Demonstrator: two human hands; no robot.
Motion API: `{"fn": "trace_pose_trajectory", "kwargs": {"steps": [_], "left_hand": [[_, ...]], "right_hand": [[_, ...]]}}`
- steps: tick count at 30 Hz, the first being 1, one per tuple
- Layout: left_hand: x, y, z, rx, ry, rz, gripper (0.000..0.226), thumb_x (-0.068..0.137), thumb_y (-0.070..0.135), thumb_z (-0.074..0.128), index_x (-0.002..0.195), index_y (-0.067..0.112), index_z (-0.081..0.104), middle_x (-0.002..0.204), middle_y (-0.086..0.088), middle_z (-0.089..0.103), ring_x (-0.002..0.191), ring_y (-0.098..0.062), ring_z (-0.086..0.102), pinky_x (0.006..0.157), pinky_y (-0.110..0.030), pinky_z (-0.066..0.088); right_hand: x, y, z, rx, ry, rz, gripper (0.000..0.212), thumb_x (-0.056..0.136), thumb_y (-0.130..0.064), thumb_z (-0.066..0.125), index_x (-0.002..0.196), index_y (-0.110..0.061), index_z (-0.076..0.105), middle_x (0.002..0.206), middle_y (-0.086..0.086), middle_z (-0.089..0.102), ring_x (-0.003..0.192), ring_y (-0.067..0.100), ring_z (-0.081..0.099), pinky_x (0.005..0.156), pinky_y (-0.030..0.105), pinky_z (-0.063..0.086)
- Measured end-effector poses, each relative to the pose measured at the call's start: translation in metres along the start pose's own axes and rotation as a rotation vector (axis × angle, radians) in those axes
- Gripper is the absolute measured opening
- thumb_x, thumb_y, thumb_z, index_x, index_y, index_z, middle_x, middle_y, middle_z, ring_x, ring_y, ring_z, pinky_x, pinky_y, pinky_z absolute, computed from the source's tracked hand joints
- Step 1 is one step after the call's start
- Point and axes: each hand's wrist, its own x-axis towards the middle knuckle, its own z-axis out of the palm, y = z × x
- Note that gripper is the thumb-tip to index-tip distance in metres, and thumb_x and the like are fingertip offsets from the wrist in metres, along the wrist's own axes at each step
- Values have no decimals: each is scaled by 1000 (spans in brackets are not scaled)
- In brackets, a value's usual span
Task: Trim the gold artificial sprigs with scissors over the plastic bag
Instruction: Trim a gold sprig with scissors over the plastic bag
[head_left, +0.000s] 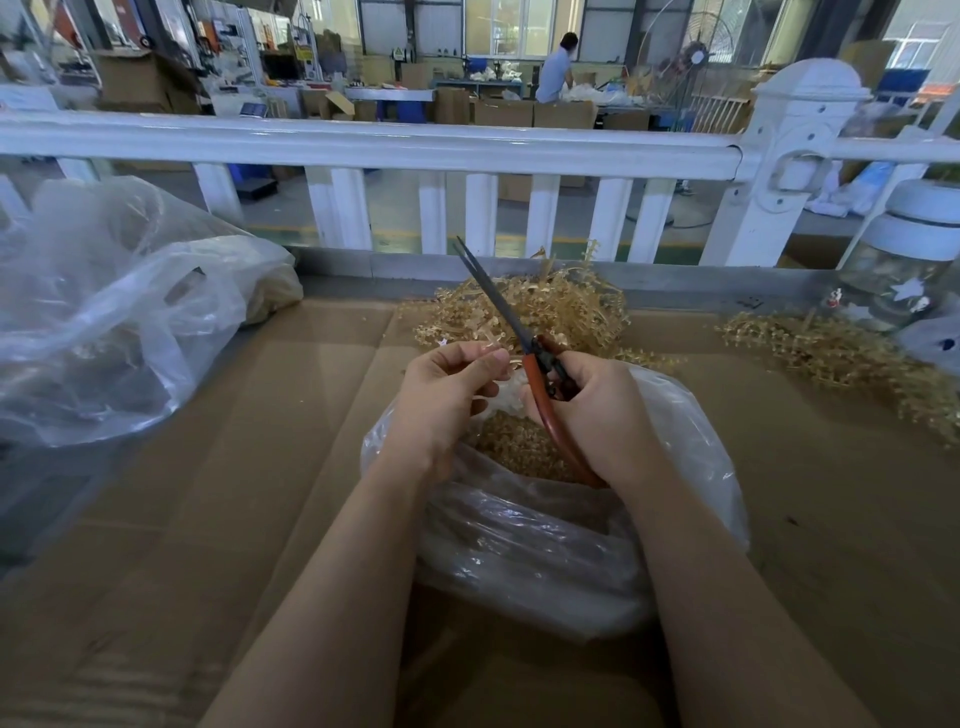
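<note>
With my right hand (597, 415) gripping the scissors (524, 348), blades together, and my left hand (447, 389) pinching a small sprig piece over the bag (691, 467) of trimmings, I judge trimming partway: sprigs (545, 306) remain piled at the worktop's far edge.

A single wide-angle head camera looks forward and down from close above the cardboard-covered bench (260, 467), taking in the white railing (363, 148) and workshop beyond.

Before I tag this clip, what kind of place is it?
Probably a factory or workshop floor doing decoration assembly: stacked cardboard boxes and workbenches behind a white railing, a large industrial fan, and piles of gold sprigs on a cardboard-covered table.
</note>
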Motion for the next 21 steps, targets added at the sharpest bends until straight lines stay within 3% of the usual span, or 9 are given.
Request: {"fn": "trace_pose_trajectory", "kwargs": {"steps": [3,6,8,13,21], "left_hand": [[1,1,0,0,32,-7,14,90,14,69,77,18,69,70,4,70,62,-6,57,57,-16,46],[-1,2,-2,-71,55,-7,16,91,15,67,76,17,69,67,6,67,64,-7,57,63,-20,45],[-1,3,-3,-150,82,-16,16,92,14,65,77,18,69,65,8,65,62,-5,57,65,-21,43],[-1,7,-4,-268,73,-18,29,96,6,55,71,18,62,59,9,61,54,-2,55,60,-19,44],[0,4,-6,-222,36,-15,37,92,0,56,61,20,62,58,8,60,55,-3,52,66,-24,39]], "right_hand": [[1,3,0,-30,4,-4,18,83,-41,79,89,-25,73,73,-7,72,65,7,67,64,33,57],[-1,4,0,-81,3,-17,52,65,-75,71,96,-32,71,81,-18,72,73,-1,66,65,22,52],[-2,5,-1,-183,-2,-37,65,60,-87,61,100,-35,66,84,-20,70,78,-3,65,65,20,49],[-3,9,-3,-419,34,-136,59,66,-89,55,90,-36,55,73,-21,57,70,-8,54,57,12,36],[-4,8,-5,-503,51,-178,66,69,-90,52,98,-31,60,78,-22,59,74,-2,56,65,25,50]]}}
